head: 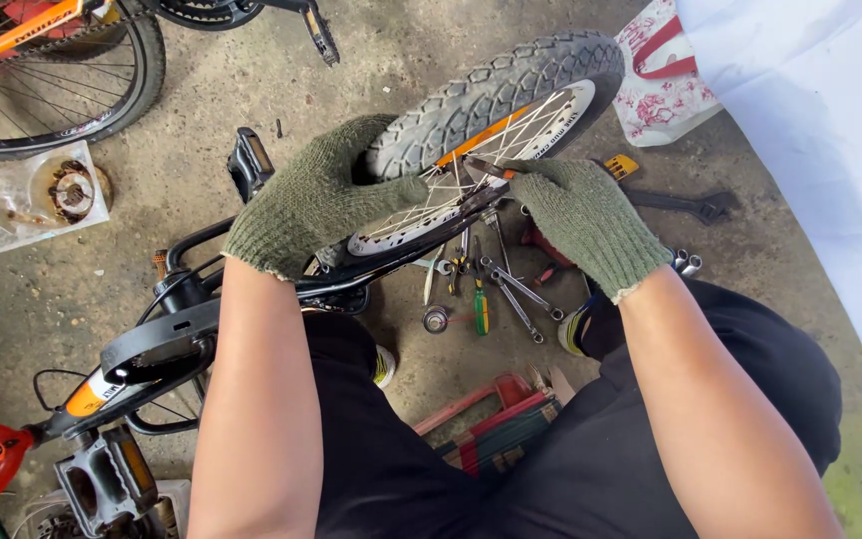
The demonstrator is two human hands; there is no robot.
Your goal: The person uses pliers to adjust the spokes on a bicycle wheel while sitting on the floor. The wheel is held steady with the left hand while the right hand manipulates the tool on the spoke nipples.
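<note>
Both bare forearms reach up from the bottom of the frame toward the centre, each hand in a knitted olive-green work glove. The left hand (316, 195), left of centre, is curled over the small bicycle wheel with knobby grey tyre, white rim and thin spokes (496, 105), its thumb pressed along the tyre's lower edge and its fingers wrapped round the tread, so it holds the wheel firmly. The right hand (583, 220), right of centre, lies palm down with its fingertips at the wheel's hub, where an orange reflector sits among the spokes; whether those fingers pinch something small there or merely rest on it cannot be told, since the glove covers the spot.

The wheel slants from the frame's centre to the upper right, seated in the black bicycle frame (251, 269), which runs down to the lower left past a black chain guard and a grey pedal. The axle itself is hidden under the gloves.

On the stained concrete floor (202, 90) between the person's knees lies a scatter of metal spanners and pliers (496, 284), partly covered by the right wrist. A larger spoked wheel with a black tyre (62, 90) is cut off at the upper left corner, and a clear plastic bag of rusty parts (42, 195) lies below it.
</note>
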